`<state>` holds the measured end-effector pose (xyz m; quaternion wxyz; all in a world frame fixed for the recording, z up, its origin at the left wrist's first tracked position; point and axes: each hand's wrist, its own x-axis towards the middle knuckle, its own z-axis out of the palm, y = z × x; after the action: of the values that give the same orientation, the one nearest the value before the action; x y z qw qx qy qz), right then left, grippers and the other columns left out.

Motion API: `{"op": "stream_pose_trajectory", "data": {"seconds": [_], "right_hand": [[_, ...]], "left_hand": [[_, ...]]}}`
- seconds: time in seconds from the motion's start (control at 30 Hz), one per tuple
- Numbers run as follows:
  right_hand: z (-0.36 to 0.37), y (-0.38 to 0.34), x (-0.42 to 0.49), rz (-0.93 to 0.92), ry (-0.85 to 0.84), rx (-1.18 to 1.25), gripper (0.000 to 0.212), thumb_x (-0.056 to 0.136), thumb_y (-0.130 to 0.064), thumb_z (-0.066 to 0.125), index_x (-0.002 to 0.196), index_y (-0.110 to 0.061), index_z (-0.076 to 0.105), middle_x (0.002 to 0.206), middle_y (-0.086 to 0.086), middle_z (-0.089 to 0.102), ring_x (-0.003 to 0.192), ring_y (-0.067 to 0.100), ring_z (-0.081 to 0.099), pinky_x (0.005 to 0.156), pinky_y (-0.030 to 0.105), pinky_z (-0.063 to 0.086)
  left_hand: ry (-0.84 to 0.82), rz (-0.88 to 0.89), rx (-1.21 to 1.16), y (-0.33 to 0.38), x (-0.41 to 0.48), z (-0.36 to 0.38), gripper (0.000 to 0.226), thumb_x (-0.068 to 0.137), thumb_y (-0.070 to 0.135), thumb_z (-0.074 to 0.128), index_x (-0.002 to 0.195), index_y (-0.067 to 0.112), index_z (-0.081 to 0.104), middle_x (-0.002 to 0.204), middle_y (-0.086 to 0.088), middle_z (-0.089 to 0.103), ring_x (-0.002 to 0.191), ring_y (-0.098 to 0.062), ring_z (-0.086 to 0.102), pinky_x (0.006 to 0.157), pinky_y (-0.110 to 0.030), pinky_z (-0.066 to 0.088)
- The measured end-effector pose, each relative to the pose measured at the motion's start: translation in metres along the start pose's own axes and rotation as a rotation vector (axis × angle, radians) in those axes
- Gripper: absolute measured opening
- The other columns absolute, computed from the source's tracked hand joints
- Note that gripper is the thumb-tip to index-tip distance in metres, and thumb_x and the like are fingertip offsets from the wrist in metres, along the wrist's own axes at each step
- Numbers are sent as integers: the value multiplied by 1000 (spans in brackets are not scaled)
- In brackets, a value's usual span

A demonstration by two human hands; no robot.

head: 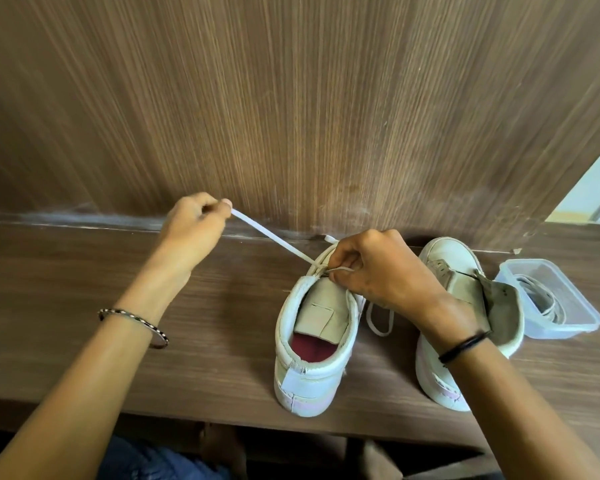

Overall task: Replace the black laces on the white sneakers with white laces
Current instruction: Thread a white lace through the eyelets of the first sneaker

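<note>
Threading step: left hand point(195, 221) pinches white lace point(267, 234) taut, right hand point(378, 271) pinches it at sneaker point(321, 375); next eyelet probably needs careful aiming.

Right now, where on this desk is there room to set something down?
The widest bare patch of brown wooden desk lies left of the white sneaker being laced, under the left forearm. Right is crowded: a white lace loop lies in the gap to the second white sneaker, with a clear plastic box close beside.
</note>
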<state>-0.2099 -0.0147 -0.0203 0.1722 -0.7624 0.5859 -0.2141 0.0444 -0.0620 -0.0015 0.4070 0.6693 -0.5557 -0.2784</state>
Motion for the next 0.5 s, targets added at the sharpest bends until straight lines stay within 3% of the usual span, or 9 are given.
{"op": "stream_pose_trajectory", "data": {"seconds": [0.07, 0.1, 0.2, 0.27, 0.3, 0.37, 0.43, 0.5], "right_hand": [[0, -2, -1, -2, 14, 9, 10, 84, -17, 78, 91, -23, 76, 85, -9, 72, 84, 10, 68, 81, 37, 60], [-1, -2, -1, -1, 16, 24, 11, 84, -15, 78, 90, -23, 75, 83, -10, 71, 83, 9, 68, 80, 36, 60], [-4, -2, -1, 14, -17, 66, 12, 83, -10, 78, 89, -20, 76, 81, -9, 72, 78, 4, 66, 75, 20, 56], [-7, -2, -1, 18, -44, 88, 11, 84, -9, 78, 89, -19, 77, 81, -8, 72, 76, 2, 65, 72, 11, 50], [-8, -2, -1, 22, -49, 105, 10, 84, -10, 78, 89, -19, 77, 81, -8, 72, 75, 0, 64, 71, 8, 48], [-10, -2, -2, 30, -51, 145, 9, 84, -12, 77, 87, -21, 76, 80, -9, 72, 75, -3, 64, 70, 6, 46], [-12, -1, -3, 45, -48, 177, 10, 85, -14, 78, 86, -24, 77, 80, -9, 74, 77, -2, 65, 70, 6, 47], [-14, 1, -3, 65, -57, 212, 10, 84, -16, 80, 86, -26, 77, 81, -10, 75, 79, -2, 67, 72, 7, 48]], "left_hand": [[-58, -210, -514, 4, 4, 1, 26, 99, 15, 55, 74, 14, 56, 86, -8, 77, 93, -20, 75, 76, -17, 55], [-115, -276, -726, 7, 3, 2, 27, 99, 12, 53, 72, 13, 51, 83, -9, 76, 91, -22, 77, 79, -20, 58], [-246, -321, -935, 14, -2, 13, 28, 99, 12, 51, 71, 14, 47, 62, -2, 56, 60, -17, 68, 73, -32, 63], [-304, -248, -759, 18, -6, 22, 30, 98, 14, 55, 68, 16, 47, 56, 1, 43, 43, -12, 41, 57, -31, 56], [-330, -163, -599, 20, -10, 26, 30, 97, 16, 58, 68, 16, 50, 57, 2, 42, 42, -10, 33, 49, -26, 45], [-401, 71, -227, 19, -17, 34, 23, 95, 24, 66, 74, 19, 58, 63, 5, 53, 47, -7, 40, 48, -18, 34], [-533, 233, 32, 13, -22, 44, 10, 92, 37, 72, 95, 29, 67, 82, 12, 70, 77, 1, 63, 71, -18, 47], [-656, 311, 213, 9, -27, 51, 22, 93, 44, 71, 114, 39, 68, 97, 16, 73, 104, 0, 64, 96, -30, 49]]}}
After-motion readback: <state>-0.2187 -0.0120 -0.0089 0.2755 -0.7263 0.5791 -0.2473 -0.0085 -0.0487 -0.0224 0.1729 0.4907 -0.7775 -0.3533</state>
